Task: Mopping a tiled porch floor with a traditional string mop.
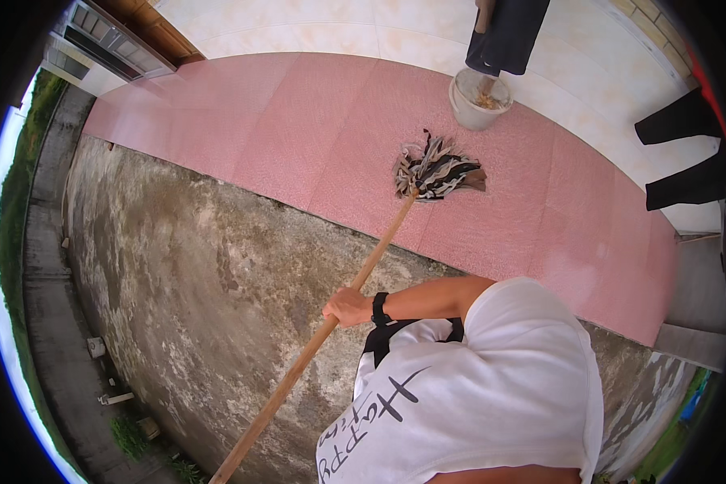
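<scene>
My right hand, with a black band on its wrist, is closed around the wooden handle of a mop. The handle runs from the bottom edge up to the mop head, made of black, grey and brown cloth strips. Those strips lie spread on the pink tiled floor. My left hand is out of view; a bit of bare skin shows below the white shirt at the bottom edge. Just beyond the mop head stands a whitish bucket with something yellowish-brown inside, partly hidden by hanging dark cloth.
Dark clothing hangs over the bucket, and black trousers hang at the right. A pale tiled wall borders the pink floor, with a wooden door at upper left. Stained concrete adjoins the floor's near edge.
</scene>
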Demonstrator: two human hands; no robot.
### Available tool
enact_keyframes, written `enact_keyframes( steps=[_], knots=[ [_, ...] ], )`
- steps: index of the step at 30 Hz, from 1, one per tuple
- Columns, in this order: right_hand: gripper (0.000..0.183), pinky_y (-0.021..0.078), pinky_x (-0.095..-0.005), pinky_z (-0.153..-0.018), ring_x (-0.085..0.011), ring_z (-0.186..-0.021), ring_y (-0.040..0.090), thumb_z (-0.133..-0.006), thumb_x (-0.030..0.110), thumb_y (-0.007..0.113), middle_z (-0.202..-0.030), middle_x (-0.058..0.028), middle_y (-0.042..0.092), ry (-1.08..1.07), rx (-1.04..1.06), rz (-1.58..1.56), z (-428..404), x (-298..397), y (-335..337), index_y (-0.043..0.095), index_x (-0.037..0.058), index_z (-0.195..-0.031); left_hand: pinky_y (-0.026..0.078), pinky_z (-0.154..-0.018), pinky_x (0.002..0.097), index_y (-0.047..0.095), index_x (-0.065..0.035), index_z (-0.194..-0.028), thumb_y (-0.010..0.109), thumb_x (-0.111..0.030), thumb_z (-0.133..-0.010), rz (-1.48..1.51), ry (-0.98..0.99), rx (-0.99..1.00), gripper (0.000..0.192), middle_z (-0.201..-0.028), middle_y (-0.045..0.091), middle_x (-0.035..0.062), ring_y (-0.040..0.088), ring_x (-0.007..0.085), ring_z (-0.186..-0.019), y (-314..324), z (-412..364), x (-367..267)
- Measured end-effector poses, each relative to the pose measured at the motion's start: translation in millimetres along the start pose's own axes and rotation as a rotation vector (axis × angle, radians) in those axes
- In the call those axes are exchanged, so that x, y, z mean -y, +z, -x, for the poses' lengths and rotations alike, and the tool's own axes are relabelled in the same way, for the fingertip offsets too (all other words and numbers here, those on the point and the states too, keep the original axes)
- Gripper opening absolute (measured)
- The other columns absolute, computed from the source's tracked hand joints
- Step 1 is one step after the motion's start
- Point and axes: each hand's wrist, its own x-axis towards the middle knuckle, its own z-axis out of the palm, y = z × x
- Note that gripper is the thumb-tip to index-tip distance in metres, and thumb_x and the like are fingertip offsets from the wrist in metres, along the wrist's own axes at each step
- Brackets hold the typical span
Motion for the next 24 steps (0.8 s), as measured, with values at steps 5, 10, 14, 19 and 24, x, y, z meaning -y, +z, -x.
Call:
enact_keyframes(
  steps=[5,10,14,19,24],
  knots=[
    [0.006,0.0373,-0.039,-0.065,-0.027,-0.047,0.048,-0.055,0.005,0.057,-0.05,-0.0086,0.051,-0.098,0.168,-0.002,-49,42,13,0.055,0.0086,-0.059,0.035,-0.042,0.0365,0.065,-0.0034,-0.073,0.056,-0.031,-0.078,-0.012,-0.135,-0.027,0.03,-0.06,0.057,0.0164,0.049,0.0229,-0.044,-5,-36,35],
    [0.006,0.0272,-0.0356,-0.058,-0.0264,-0.041,0.04,-0.065,0.009,0.05,-0.041,-0.0089,0.041,-0.104,0.289,0.255,-87,-12,-10,0.05,0.0096,-0.06,0.037,-0.044,0.0334,0.062,-0.0018,-0.07,0.061,-0.025,-0.074,0.008,-0.085,0.25,0.023,-0.054,0.054,0.0135,0.048,0.0207,-0.044,36,-69,19],
    [0.007,0.0289,-0.0349,-0.062,-0.0218,-0.056,0.051,-0.069,0.015,0.053,-0.054,-0.0064,0.051,0.034,0.277,0.475,-105,-93,-51,0.053,0.0126,-0.062,0.038,-0.047,0.0339,0.062,-0.0013,-0.081,0.062,-0.019,-0.072,0.151,0.057,0.423,0.019,-0.059,0.055,0.0154,0.05,0.0238,-0.048,88,-108,-26],
    [0.009,0.0326,-0.0402,-0.069,-0.0244,-0.077,0.053,-0.069,0.019,0.059,-0.071,-0.0089,0.057,0.42,0.046,0.677,-120,-200,-136,0.06,0.0104,-0.071,0.038,-0.043,0.033,0.062,-0.0032,-0.082,0.069,-0.02,-0.065,0.347,0.161,0.56,0.024,-0.055,0.052,0.0129,0.051,0.0268,-0.046,167,-196,-125],
    [0.012,0.0383,-0.0438,-0.072,-0.0272,-0.083,0.05,-0.067,0.015,0.06,-0.08,-0.0096,0.055,0.599,-0.266,0.615,-147,-256,-204,0.06,0.0078,-0.075,0.04,-0.045,0.0334,0.063,-0.0059,-0.084,0.067,-0.017,-0.067,0.512,0.463,0.297,0.021,-0.057,0.055,0.013,0.054,0.0269,-0.048,210,-273,-247]
  ],
)
